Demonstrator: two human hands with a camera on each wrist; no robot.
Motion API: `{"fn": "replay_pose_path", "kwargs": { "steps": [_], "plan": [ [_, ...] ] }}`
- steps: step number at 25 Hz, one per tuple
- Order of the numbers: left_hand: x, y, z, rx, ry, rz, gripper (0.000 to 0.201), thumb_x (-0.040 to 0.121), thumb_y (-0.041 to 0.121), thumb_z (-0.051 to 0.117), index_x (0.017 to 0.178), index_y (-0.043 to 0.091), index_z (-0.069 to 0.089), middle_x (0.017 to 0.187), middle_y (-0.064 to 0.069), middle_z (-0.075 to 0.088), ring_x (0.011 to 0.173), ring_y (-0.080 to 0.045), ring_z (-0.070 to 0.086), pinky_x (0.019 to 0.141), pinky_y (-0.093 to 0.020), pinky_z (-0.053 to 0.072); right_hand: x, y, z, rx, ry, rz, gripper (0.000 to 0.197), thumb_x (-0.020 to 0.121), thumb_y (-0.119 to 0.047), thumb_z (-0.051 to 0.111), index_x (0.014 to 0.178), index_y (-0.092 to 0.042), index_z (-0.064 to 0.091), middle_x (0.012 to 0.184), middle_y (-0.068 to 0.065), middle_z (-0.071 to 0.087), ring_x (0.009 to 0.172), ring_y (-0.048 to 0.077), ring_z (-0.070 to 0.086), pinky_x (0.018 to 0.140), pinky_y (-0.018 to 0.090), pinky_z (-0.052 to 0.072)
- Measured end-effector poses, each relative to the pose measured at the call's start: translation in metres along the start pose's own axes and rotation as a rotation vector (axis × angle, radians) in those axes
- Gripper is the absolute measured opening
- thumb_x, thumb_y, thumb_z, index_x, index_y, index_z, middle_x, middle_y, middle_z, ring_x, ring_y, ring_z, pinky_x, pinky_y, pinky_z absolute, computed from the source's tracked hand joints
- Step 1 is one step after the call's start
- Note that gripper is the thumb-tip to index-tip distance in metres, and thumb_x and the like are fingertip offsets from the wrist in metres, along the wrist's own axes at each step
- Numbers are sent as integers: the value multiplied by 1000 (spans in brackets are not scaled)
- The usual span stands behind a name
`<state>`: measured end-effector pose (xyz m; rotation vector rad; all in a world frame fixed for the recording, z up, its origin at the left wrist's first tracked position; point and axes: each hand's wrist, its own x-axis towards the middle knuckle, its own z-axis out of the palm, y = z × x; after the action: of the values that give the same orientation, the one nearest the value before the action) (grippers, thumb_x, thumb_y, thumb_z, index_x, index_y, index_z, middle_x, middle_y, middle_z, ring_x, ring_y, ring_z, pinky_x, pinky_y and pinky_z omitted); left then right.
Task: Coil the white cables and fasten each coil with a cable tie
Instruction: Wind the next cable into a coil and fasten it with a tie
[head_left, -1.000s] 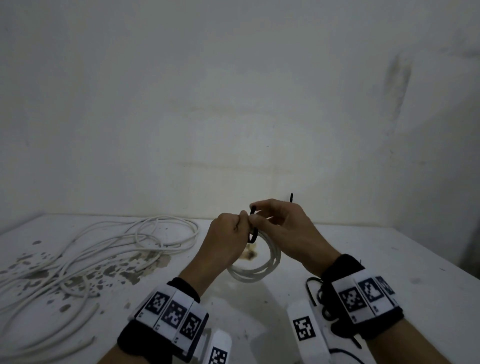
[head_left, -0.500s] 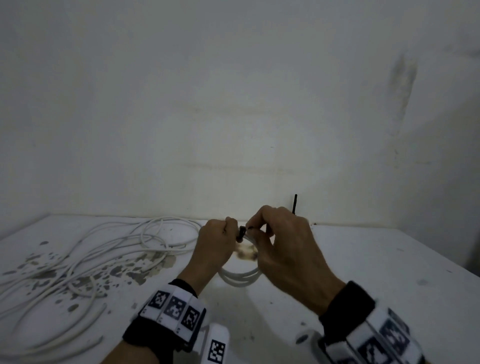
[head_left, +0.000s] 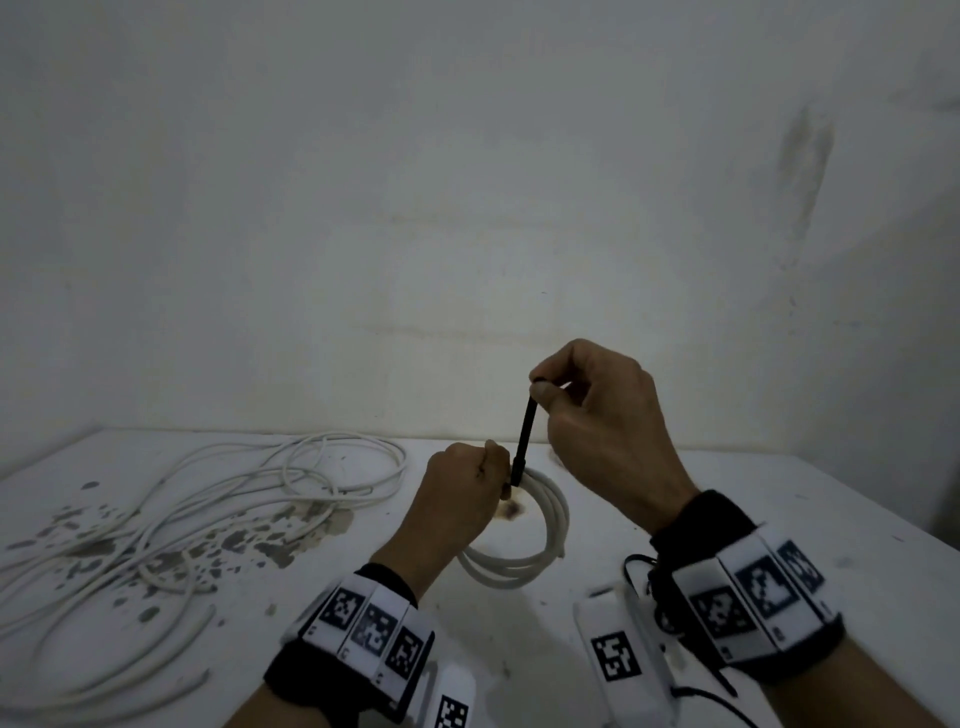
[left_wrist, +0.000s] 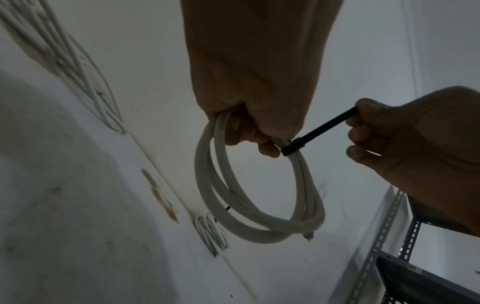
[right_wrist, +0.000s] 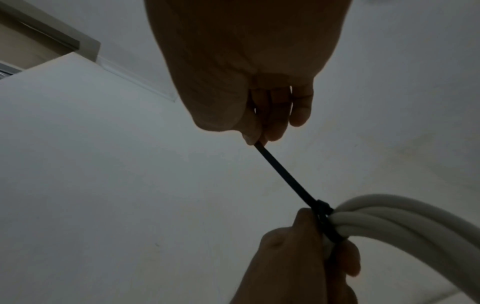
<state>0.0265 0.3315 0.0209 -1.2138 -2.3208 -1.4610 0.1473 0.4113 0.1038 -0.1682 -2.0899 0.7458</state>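
At about 9 o'clock on the worktop (head_left: 727, 499), well apart from both hands, lies the loose white cable (head_left: 223, 499), sprawled in slack loops over a stained patch. It looks light and limp, the sort that will spring out of a coil unless the turns are pinched together at one spot.

Nearer the middle, the left hand (head_left: 457, 493) is curled tight round the top of the white coil (head_left: 540, 540). The ring hangs below the fist toward 6 o'clock, its bottom close to the worktop; whether it touches cannot be told. The left wrist view shows several turns gathered under the fingers (left_wrist: 249, 135). The cable seems fairly thick and springy, so the best hold is probably just where it is now, right beside the tie.

The black cable tie (head_left: 523, 441) wraps the bundle just at the right edge of that fist, its head against the turns and its tail running taut up toward 1 o'clock. It looks thin, stiff enough to stand straight, and slick, so it probably wants a firm pinch close to the end.

The right hand (head_left: 597, 415) has that pinch: thumb and forefinger closed on the tail's end, other fingers curled, above and to the right of the coil.
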Motion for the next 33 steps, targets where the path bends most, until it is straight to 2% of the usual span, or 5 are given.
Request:
{"fn": "replay_pose_path", "kwargs": {
  "steps": [10, 14, 22, 29, 33],
  "plan": [
    [11, -8, -22, -779, -9, -520, 46, 105, 33, 38, 78, 3, 59, 48, 4, 31, 39, -10, 26, 41, -22, 27, -10, 18, -7, 114, -326, 345, 50, 75, -51, 80, 117, -37, 55, 108, -9, 64, 95, 8, 65, 75, 25, 56],
    [15, -7, -26, -1038, -69, -653, 46, 105, 34, 38, 80, 3, 60, 46, 7, 28, 34, -6, 23, 36, -20, 28, -31, 57, 15, 257, -524, 634, 36, 88, -27, 75, 118, -14, 59, 98, 11, 75, 83, 28, 73, 73, 41, 60],
    [11, -29, 2, -873, -165, -703, 27, 99, 25, 49, 106, 6, 68, 102, -13, 71, 87, -24, 66, 77, -34, 54, -26, 104, 40, 593, -207, 844, 16, 94, -3, 63, 99, 12, 67, 86, 28, 71, 68, 30, 71, 60, 30, 61],
    [67, -63, 52, -532, -115, -695, 19, 98, 11, 47, 91, 8, 64, 96, -13, 70, 78, -22, 67, 70, -32, 53, 18, 160, 68, 632, -119, 976, 12, 88, 7, 67, 77, 10, 62, 75, 23, 67, 63, 30, 67, 51, 30, 60],
    [114, -96, 77, -345, -101, -639, 22, 93, 18, 60, 84, 0, 69, 87, -15, 68, 81, -30, 64, 70, -36, 50, 53, 204, 91, 596, -36, 1110, 6, 96, -5, 57, 92, -2, 61, 101, 17, 67, 102, 33, 68, 76, 31, 58]
  ]
}}
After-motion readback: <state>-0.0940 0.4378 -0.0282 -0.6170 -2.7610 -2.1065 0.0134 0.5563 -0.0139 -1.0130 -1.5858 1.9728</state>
